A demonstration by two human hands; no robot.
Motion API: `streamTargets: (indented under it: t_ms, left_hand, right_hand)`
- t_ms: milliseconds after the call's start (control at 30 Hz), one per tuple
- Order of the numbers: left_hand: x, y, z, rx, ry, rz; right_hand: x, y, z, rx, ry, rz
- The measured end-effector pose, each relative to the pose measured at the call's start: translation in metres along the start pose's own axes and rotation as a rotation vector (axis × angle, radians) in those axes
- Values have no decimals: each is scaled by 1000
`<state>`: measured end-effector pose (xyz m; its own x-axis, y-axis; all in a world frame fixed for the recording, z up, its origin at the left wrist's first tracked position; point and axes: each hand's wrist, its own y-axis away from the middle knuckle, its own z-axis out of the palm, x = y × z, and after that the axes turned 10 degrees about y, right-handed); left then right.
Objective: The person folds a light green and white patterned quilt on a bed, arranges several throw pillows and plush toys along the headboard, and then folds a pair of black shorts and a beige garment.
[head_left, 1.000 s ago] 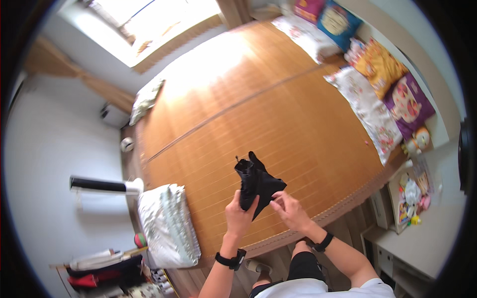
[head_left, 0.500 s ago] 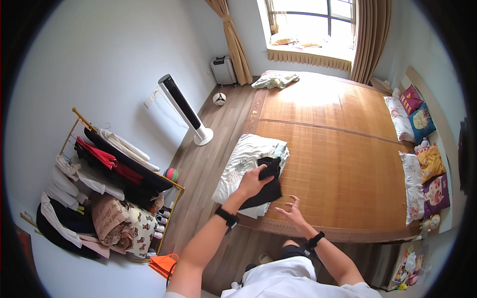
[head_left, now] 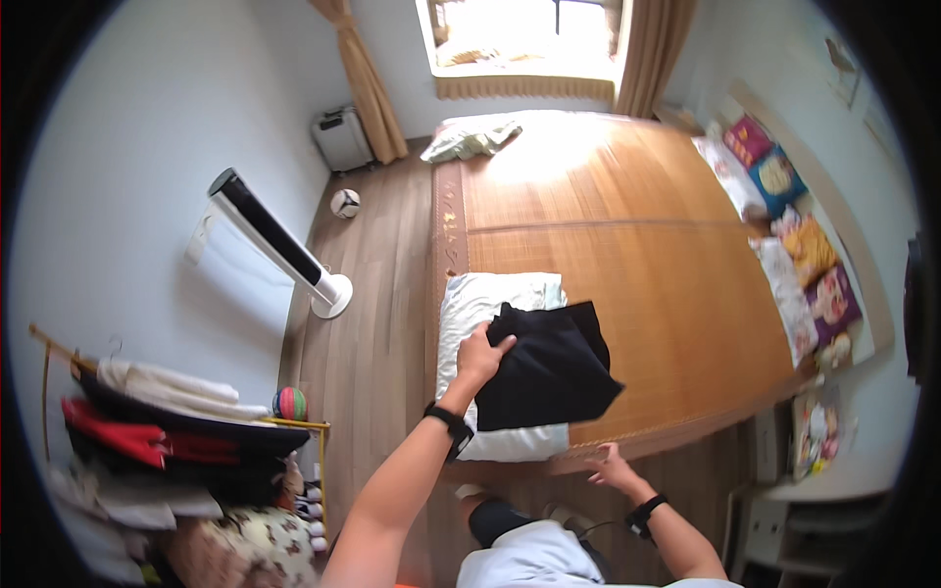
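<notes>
My left hand (head_left: 480,357) is closed on the left edge of a black garment (head_left: 549,367), thumb on top. The cloth lies spread and slightly creased, its exact kind hard to make out. Beneath it is a folded white patterned quilt (head_left: 459,314) at the near left corner of the bed. The garment reaches past the quilt's right side onto the brown bamboo mat (head_left: 667,304). My right hand (head_left: 615,470) is empty, fingers apart, beside the bed's near edge. A black band circles each wrist.
Left stands a clothes rack (head_left: 304,423) hung with clothes. Beyond it are a tower fan (head_left: 279,240), a striped ball (head_left: 290,403), a football (head_left: 345,203) and a grey suitcase (head_left: 343,140). Pillows (head_left: 784,294) line the headboard. A crumpled pale cloth (head_left: 470,142) lies at the far corner.
The bunched black garment is now spread over the quilt and mat, still in my left hand. My right hand has drawn back toward me. The whole view has shifted.
</notes>
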<state>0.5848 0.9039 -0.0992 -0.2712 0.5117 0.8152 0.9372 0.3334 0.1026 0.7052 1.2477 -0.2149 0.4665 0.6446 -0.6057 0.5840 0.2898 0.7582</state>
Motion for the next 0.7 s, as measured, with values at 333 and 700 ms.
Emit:
streamTargets:
  t_ms: [333,700]
  left_hand:
    - [-189,-18,-66,-160,300,-211]
    - [-370,17,-259,-676,498,-799]
  right_hand:
    - [-14,78,108,237,-80,457]
    - [-156,-106,246,557,-1214,326]
